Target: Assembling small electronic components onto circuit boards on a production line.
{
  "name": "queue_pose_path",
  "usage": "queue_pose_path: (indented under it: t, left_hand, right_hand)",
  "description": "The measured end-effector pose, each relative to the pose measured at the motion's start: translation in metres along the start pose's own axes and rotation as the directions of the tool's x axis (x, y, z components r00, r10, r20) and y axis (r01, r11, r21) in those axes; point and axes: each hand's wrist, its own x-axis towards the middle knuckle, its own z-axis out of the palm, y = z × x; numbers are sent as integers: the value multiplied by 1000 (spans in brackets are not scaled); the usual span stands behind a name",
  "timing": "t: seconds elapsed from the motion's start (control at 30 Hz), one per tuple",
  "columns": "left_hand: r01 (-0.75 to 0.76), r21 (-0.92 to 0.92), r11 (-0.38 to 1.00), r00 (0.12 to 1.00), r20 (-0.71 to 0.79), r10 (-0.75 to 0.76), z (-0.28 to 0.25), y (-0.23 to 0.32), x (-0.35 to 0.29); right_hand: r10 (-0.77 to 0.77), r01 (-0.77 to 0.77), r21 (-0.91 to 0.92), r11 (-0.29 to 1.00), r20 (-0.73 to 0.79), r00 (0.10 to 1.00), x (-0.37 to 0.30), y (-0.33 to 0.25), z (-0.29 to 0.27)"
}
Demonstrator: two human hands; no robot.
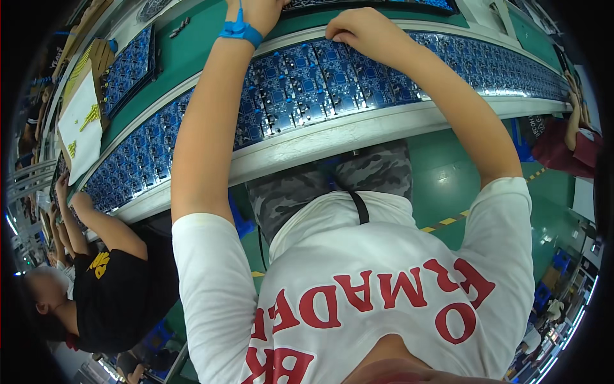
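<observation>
A long row of blue circuit boards fills the pale-railed conveyor track in front of me. Over its far rail, my left hand reaches to the top edge of the picture, which cuts off most of its fingers. A blue wrist strap with a thin cord circles that wrist. My right hand is above the far edge of the boards, its fingers curled in and closed; whatever may be in them is hidden. Just beyond both hands lies a dark tray with more blue boards, partly out of view.
The pale near rail runs between me and the boards. To the left are a dark tray of boards and white paper with small yellow parts. One person works at my left, another at the far right.
</observation>
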Motion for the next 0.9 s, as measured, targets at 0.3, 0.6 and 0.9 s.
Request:
queue_pose_path:
  t: [0.3, 0.6, 0.9]
  left_hand:
    - [-18, -374, 927, 980, -191, -58, 10, -5, -12]
    - [177, -818, 548, 976, 216, 8, -31, -7, -75]
    - [378, -893, 243, 920, 392, 6, -33, 8, -79]
  right_hand:
    - [262, -227, -169, 959, 230, 937, 1, 4, 9]
    - [329, -340, -31, 940, 356, 875, 22, -14, -17]
    - [646, -643, -244, 726, -80, 759, -4, 86, -77]
